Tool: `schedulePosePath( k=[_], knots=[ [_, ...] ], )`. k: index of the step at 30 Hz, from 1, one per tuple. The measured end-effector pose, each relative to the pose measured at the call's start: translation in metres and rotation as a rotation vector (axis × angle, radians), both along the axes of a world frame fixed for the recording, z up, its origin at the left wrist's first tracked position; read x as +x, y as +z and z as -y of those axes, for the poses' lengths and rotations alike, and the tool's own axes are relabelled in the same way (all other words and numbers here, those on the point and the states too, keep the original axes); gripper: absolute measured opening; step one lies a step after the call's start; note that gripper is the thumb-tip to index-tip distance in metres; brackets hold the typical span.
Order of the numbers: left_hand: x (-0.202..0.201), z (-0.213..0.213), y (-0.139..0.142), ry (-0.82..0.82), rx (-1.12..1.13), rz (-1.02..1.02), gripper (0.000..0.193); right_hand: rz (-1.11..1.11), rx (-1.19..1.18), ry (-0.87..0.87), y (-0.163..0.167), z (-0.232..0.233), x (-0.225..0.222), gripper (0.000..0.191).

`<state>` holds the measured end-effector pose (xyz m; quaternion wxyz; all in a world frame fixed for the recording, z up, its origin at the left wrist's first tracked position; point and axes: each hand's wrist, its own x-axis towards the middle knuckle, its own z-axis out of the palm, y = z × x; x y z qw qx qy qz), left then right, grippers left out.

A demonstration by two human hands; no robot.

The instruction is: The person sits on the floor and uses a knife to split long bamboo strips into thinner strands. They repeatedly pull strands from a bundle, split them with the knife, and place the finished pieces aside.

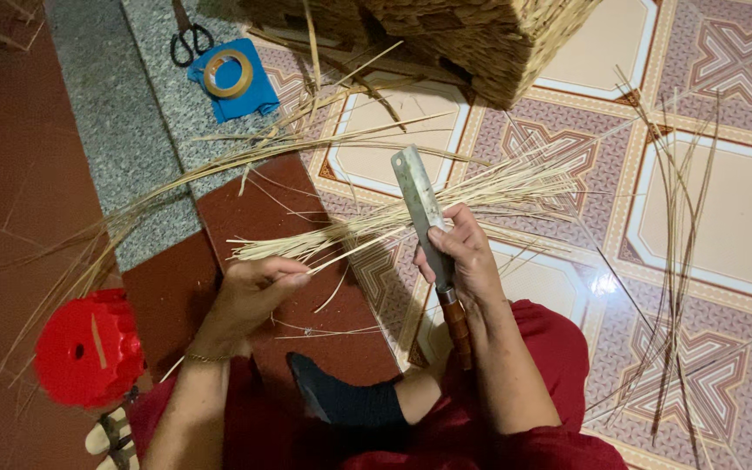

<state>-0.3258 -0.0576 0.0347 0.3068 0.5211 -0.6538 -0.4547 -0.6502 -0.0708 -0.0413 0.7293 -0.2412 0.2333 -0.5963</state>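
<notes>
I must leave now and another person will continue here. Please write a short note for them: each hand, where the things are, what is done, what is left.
Left hand: pinches one thin straw strand at its near end.
Right hand: closed on the knife, blade pointing away, edge against the strand.
Things: pale strand bundle on the tiled floor ahead; woven basket beyond it; more loose strands at right; scissors and tape roll far left; red plastic piece near left.
Done: cannot tell how many strands are already worked.
Left: the held strand, apparently.
</notes>
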Motion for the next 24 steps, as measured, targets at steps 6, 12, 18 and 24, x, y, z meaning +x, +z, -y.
schedulePosePath(
  k=[6,12,18,24],
  knots=[
    [0.009,0.002,0.001,-0.031,-0.001,0.047,0.011,-0.012,0.003,0.005,0.000,-0.001,-0.004,0.025],
    [0.008,0.002,0.010,-0.030,0.035,0.052,0.012,-0.047,0.003,-0.015,-0.003,0.001,-0.008,0.024],
    [0.016,0.000,0.012,-0.052,-0.060,0.153,0.014,-0.026,0.027,-0.068,-0.004,0.003,-0.018,0.025],
    [0.036,-0.001,0.005,0.002,-0.002,0.088,0.014,-0.043,0.046,-0.129,-0.001,0.003,-0.027,0.023]
  ],
)
